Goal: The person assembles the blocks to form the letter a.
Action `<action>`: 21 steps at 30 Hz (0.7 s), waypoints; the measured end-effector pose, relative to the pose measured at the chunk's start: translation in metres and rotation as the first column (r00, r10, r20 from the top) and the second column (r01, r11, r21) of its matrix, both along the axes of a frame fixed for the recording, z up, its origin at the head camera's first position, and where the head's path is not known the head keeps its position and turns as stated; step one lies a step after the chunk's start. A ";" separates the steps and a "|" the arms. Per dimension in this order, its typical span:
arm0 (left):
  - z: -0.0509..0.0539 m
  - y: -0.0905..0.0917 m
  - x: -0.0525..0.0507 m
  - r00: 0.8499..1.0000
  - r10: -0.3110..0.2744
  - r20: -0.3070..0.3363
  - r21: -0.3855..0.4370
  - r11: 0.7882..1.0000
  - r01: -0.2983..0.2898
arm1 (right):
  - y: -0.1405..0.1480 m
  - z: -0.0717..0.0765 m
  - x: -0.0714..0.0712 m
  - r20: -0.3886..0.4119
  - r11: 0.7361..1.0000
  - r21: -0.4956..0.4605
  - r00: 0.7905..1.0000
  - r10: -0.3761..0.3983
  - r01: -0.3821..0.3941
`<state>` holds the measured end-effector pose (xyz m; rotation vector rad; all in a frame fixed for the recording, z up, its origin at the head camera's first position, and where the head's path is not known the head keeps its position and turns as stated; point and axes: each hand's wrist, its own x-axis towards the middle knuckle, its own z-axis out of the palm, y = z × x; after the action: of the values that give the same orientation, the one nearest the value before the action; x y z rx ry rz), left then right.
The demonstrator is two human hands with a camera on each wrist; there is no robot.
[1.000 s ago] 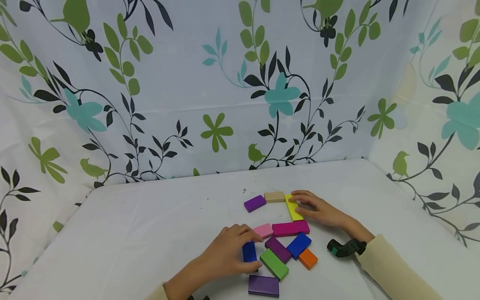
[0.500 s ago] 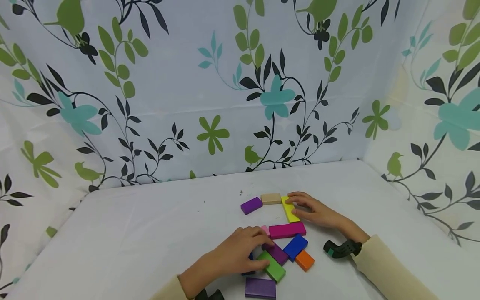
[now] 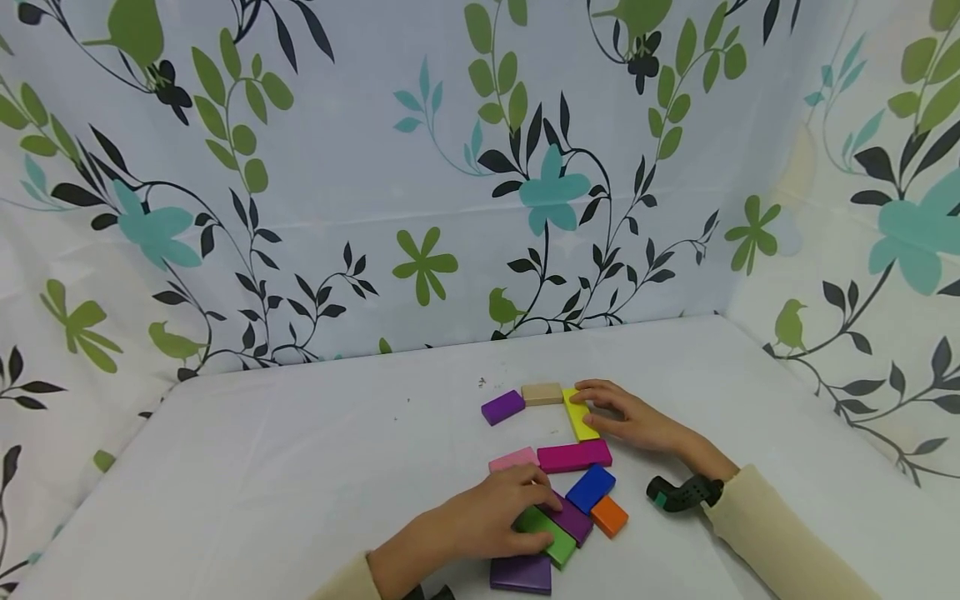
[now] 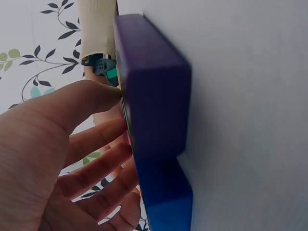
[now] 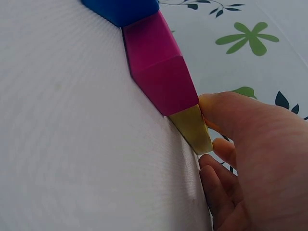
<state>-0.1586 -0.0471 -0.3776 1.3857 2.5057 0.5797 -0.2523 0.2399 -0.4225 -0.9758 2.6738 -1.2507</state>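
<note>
My left hand [image 3: 495, 517] bends over a green block [image 3: 562, 552] and a dark purple block [image 3: 573, 521]. Its thumb lies at the green block and a fingertip reaches the dark purple one. Near its wrist sits another purple block [image 3: 521, 577]; beside that, a blue block [image 4: 168, 199] shows in the left wrist view but is hidden by the hand in the head view. My right hand [image 3: 633, 421] rests relaxed fingertips on a yellow block [image 3: 583, 430], whose near end meets a magenta block [image 3: 574, 456].
A tan block [image 3: 542, 394] and a violet block [image 3: 503, 407] lie at the far end. A pink block [image 3: 513, 458] adjoins the magenta one. Blue [image 3: 591, 488] and orange [image 3: 610, 517] blocks lie right of the dark purple block. A patterned cloth [image 3: 337, 167] hangs behind the white table [image 3: 300, 467].
My left hand has moved right, off the left blue block and onto the green and dark purple blocks. Those two have shifted slightly right and nearer. My right hand stays at the yellow block.
</note>
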 end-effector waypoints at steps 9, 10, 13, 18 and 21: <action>-0.002 0.006 0.010 0.998 -0.053 -0.027 0.008 0.999 0.053 | 0.000 0.000 0.000 -0.008 1.000 -0.008 1.000 0.009 -0.009; -0.002 0.007 0.011 0.998 -0.059 -0.023 0.005 0.998 0.059 | 0.000 0.000 0.000 -0.012 1.000 -0.006 1.000 0.007 -0.007; -0.002 0.008 0.014 0.997 -0.073 -0.016 -0.010 0.997 0.073 | 0.000 0.001 0.000 -0.028 1.000 -0.003 1.000 0.009 -0.009; -0.001 0.010 0.019 0.995 -0.094 -0.020 -0.052 0.994 0.093 | 0.000 0.001 0.000 -0.039 1.000 -0.012 0.999 0.024 -0.025; 0.000 0.007 0.022 0.995 -0.096 -0.029 -0.069 0.993 0.094 | 0.000 0.000 0.000 -0.030 1.000 -0.009 0.999 0.017 -0.017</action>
<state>-0.1368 -0.0402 -0.3773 1.4905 2.4440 0.4537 -0.2519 0.2402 -0.4223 -1.0241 2.6787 -1.2562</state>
